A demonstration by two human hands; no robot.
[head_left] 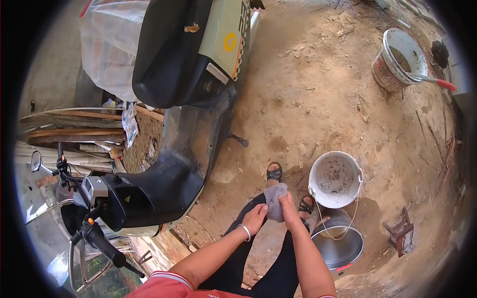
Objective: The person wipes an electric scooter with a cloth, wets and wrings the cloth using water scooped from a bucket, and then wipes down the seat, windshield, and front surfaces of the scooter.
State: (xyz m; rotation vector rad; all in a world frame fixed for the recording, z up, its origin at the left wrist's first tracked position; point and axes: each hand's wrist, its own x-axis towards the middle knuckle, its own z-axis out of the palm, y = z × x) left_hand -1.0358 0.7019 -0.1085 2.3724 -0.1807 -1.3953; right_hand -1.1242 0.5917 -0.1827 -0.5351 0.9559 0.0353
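A crumpled grey-purple cloth [275,201] is bunched between my two hands, in front of my legs. My left hand [256,219] has its fingers closed on the cloth's lower left edge; a silvery bangle is on that wrist. On the other side, my right hand [289,208] grips it with the thumb lying along the top. The scooter [164,191] stands to my left, apart from both hands. To the right of my feet is a white bucket [336,180] with a dirty bottom, and a metal pail [338,248] sits close below it.
A large stained bucket [390,67] with a red-handled tool [435,81] across its rim stands far right. A small wooden stool [400,232] lies at right. Wood planks [74,134] are stacked beyond the scooter, near plastic sheeting [112,49]. The ground [308,109] is bare dirt.
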